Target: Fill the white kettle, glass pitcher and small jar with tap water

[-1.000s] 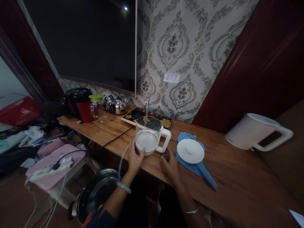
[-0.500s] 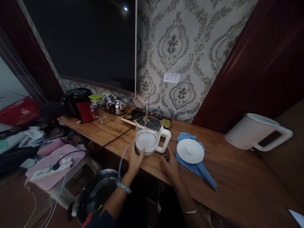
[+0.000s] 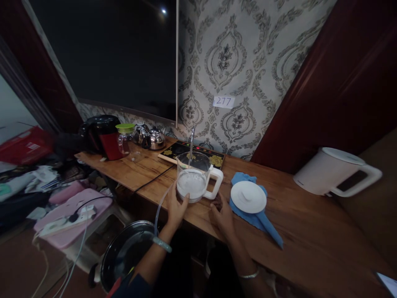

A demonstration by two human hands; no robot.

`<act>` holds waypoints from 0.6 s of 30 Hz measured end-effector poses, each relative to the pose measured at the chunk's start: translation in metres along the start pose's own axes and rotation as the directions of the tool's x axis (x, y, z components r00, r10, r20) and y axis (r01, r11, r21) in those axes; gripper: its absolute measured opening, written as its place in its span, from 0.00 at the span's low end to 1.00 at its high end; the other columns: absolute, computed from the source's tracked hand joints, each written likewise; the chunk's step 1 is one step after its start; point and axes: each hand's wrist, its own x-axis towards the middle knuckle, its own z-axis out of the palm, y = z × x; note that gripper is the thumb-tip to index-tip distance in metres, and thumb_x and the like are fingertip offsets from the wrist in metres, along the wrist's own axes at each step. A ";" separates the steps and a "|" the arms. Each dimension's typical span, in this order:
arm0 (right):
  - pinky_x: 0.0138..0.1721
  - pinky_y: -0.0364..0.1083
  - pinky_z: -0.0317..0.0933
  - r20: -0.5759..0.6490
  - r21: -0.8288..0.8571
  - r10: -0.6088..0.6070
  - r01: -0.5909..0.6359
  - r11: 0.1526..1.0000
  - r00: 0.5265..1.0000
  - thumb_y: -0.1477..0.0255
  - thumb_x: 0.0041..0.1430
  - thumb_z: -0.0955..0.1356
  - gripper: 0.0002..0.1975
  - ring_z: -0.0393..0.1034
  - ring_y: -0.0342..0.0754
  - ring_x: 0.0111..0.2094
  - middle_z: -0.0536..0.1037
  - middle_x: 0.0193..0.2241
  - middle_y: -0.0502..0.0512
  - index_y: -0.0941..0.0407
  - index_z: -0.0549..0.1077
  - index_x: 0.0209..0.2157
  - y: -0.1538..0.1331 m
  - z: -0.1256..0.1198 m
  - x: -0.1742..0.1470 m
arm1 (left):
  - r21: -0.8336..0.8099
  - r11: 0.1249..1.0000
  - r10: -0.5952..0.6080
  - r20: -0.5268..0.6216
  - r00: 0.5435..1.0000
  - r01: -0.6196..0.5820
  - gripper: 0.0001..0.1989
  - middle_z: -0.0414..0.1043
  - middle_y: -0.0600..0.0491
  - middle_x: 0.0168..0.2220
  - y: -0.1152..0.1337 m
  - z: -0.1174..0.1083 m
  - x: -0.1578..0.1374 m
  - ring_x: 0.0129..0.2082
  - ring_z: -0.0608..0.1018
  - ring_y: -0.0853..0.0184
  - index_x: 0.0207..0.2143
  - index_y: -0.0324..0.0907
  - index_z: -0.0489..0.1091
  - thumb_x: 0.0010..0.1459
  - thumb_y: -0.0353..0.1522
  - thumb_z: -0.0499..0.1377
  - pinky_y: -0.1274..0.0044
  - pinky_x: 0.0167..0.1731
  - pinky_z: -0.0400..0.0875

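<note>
A glass kettle (image 3: 186,182) with a white handle stands upright near the table's front edge, whitish bubbly water inside. My left hand (image 3: 176,207) is wrapped round its left side, thumb across the front. To the right, below the handle, my right hand (image 3: 222,213) rests at the wood with thumb and fingers apart, holding nothing; some of its fingers are in shadow. Behind the kettle, a slim shiny spout (image 3: 192,136) rises from the black hot plate (image 3: 173,152) and lines up with the kettle's mouth. A white lid (image 3: 248,197) lies on a blue cloth (image 3: 267,229) farther right.
A white electric kettle (image 3: 328,171) stands at the right. Left on the table (image 3: 124,167) are a black-and-red appliance (image 3: 107,138), a green-lidded glass jug (image 3: 125,140) and a steel teapot (image 3: 156,138). Below sit a dark basin (image 3: 124,248) and a pink stool (image 3: 65,227) with a power strip.
</note>
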 end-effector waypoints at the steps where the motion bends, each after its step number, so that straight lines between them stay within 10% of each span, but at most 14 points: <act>1: 0.36 0.49 0.72 0.004 -0.005 0.001 -0.001 1.000 1.000 0.67 0.52 0.67 0.30 0.75 0.49 0.32 0.81 0.36 0.56 0.57 0.71 0.58 0.000 0.000 0.000 | 0.000 1.000 -0.001 0.000 1.000 0.001 0.33 0.65 0.38 0.64 -0.001 0.000 0.000 0.65 0.68 0.50 0.65 0.41 0.59 0.61 0.43 0.61 0.55 0.63 0.64; 18: 0.36 0.51 0.71 0.007 0.004 0.019 -0.019 1.000 1.000 0.66 0.52 0.67 0.32 0.75 0.50 0.31 0.80 0.32 0.54 0.59 0.69 0.59 0.001 0.000 0.000 | 0.025 0.999 0.021 -0.024 0.999 -0.021 0.33 0.66 0.38 0.63 -0.004 0.002 0.000 0.64 0.70 0.51 0.65 0.41 0.59 0.61 0.43 0.60 0.55 0.62 0.66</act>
